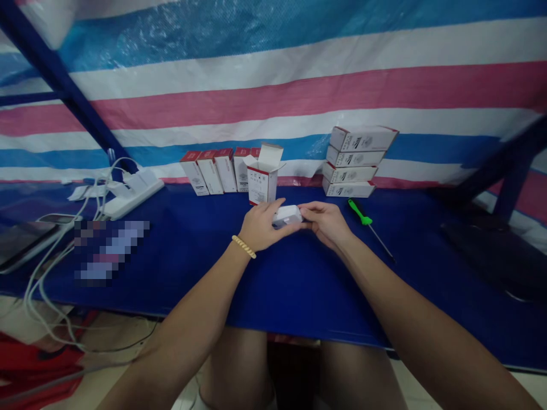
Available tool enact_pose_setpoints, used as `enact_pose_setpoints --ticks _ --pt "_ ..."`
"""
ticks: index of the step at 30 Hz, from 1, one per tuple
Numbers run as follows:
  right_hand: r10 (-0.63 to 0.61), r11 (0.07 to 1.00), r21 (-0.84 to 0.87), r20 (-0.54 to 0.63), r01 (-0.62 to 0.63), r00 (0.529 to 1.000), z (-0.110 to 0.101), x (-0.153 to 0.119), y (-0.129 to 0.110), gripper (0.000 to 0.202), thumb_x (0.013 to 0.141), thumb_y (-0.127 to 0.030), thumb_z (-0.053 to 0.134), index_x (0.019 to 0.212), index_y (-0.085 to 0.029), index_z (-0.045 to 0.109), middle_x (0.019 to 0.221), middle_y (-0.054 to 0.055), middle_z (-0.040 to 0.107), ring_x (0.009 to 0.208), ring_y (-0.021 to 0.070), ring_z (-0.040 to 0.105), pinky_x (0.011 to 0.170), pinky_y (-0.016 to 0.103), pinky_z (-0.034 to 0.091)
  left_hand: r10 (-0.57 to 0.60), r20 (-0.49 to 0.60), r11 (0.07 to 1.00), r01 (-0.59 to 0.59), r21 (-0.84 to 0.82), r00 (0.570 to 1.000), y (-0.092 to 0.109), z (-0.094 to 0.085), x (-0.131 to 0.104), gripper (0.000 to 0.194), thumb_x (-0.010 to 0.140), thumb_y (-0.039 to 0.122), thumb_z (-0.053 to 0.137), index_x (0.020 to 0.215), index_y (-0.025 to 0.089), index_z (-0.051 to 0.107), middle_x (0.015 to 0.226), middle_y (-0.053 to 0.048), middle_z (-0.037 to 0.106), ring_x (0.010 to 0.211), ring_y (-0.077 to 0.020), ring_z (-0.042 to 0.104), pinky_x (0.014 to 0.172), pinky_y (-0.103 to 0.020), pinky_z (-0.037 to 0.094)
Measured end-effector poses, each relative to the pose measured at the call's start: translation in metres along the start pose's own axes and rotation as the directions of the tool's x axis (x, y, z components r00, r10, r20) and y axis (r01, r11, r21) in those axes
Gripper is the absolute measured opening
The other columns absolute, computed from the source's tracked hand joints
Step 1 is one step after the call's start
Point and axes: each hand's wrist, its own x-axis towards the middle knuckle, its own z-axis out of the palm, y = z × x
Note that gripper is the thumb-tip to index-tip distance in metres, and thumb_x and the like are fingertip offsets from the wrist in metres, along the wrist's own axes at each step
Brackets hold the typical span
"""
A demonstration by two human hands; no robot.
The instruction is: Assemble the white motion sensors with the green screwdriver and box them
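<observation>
A small white device (pixel 289 215) with rounded edges is held just above the blue table, between both hands. My left hand (pixel 261 226) wraps round its left side, thumb along the near face; a yellow twisted band circles that wrist. At its right end my right hand (pixel 327 222) pinches it with thumb and fingers. Just behind my left hand an opened white and red carton (pixel 262 183) stands upright, its top flaps raised. What kind of device it is I cannot make out.
Several closed cartons (pixel 209 173) stand in a row at the back left. More cartons (pixel 350 173) are stacked at the back right. A green-handled screwdriver (pixel 361 213) lies right of my hand. A power strip (pixel 132 193) with white cables and a blurred-out screen (pixel 111 250) lie left.
</observation>
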Motion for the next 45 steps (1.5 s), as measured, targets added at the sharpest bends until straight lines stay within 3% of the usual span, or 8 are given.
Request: enact_pose_setpoints --ticks 12,21,24,28,32,36,41,45 --pt "-0.172 0.951 -0.24 0.11 0.194 0.979 0.004 -0.001 0.006 0.035 0.051 -0.037 0.084 0.077 -0.018 0.069 0.072 0.001 0.067 0.067 0.0139 0.062 0.069 0.035 0.053 0.085 -0.047 0.992 -0.088 -0.086 0.995 0.011 0.004 0.002 0.025 0.081 0.026 0.063 0.103 0.014 0.063 0.098 -0.009 0.07 0.091 -0.0215 0.065 0.083 -0.038 0.054" --pt "-0.418 0.66 -0.668 0.054 0.344 0.907 -0.014 0.004 -0.01 0.036 0.068 -0.047 0.071 0.087 -0.018 0.07 0.079 0.005 0.069 0.073 0.0162 0.062 0.075 0.036 0.051 -0.003 -0.089 0.996 -0.006 -0.093 0.996 0.003 0.006 0.003 0.029 0.08 0.035 0.066 0.103 0.018 0.067 0.1 -0.008 0.069 0.093 -0.0214 0.065 0.086 -0.039 0.052" --pt "-0.507 0.568 -0.794 -0.129 0.218 0.852 -0.039 0.009 -0.028 0.031 0.074 -0.046 0.063 0.082 -0.016 0.07 0.077 0.006 0.069 0.074 0.018 0.063 0.078 0.036 0.05 -0.038 -0.118 0.996 0.028 -0.087 0.992 0.002 0.004 0.003 0.028 0.082 0.035 0.063 0.104 0.017 0.066 0.101 -0.008 0.068 0.092 -0.0201 0.064 0.085 -0.037 0.052" --pt "-0.478 0.408 -0.882 -0.426 -0.235 0.768 -0.082 0.012 -0.047 0.028 0.073 -0.033 0.06 0.092 -0.015 0.07 0.088 0.012 0.071 0.09 0.0256 0.065 0.087 0.04 0.048 -0.075 -0.175 0.997 0.072 -0.019 0.982 0.001 0.002 0.003 0.027 0.078 0.03 0.062 0.101 0.016 0.065 0.098 -0.009 0.066 0.09 -0.0216 0.063 0.083 -0.037 0.052" --pt "-0.289 0.235 -0.831 -0.555 -0.504 0.78 -0.108 0.016 -0.047 0.049 0.063 -0.049 0.069 0.097 -0.014 0.069 0.097 0.019 0.068 0.096 0.0332 0.064 0.081 0.044 0.05 -0.144 -0.214 0.987 0.156 0.037 0.966 0.001 0.001 0.004 0.036 0.065 0.021 0.061 0.101 0.015 0.064 0.097 -0.01 0.065 0.088 -0.0241 0.063 0.081 -0.039 0.051" --pt "-0.183 0.109 -0.83 -0.558 -0.547 0.809 -0.119 0.022 -0.036 0.044 0.054 -0.054 0.074 0.073 -0.015 0.067 0.078 0.016 0.067 0.08 0.0309 0.065 0.066 0.042 0.052 -0.205 -0.211 0.975 0.219 0.046 0.956 0.001 0.002 0.004 0.043 0.063 0.022 0.06 0.105 0.015 0.062 0.102 -0.011 0.064 0.093 -0.0269 0.062 0.082 -0.041 0.05" --pt "-0.283 0.17 -0.87 -0.494 -0.464 0.822 -0.12 0.022 -0.042 0.032 0.05 -0.045 0.077 0.056 -0.019 0.06 0.057 0.007 0.058 0.069 0.0255 0.063 0.063 0.038 0.05 -0.166 -0.151 0.979 0.181 0.094 0.975 0.0 0.004 0.004 0.048 0.065 0.023 0.059 0.112 0.013 0.063 0.108 -0.013 0.068 0.097 -0.0298 0.062 0.087 -0.045 0.048" --pt "-0.369 0.589 -0.792 -0.443 -0.163 0.817 -0.102 0.017 -0.056 0.03 0.058 -0.042 0.075 0.066 -0.019 0.057 0.055 0.001 0.054 0.06 0.0178 0.057 0.054 0.031 0.046 -0.143 -0.107 0.984 0.153 0.088 0.984 0.002 0.005 0.003 0.051 0.066 0.023 0.06 0.116 0.013 0.063 0.113 -0.013 0.068 0.1 -0.0305 0.062 0.09 -0.048 0.047"
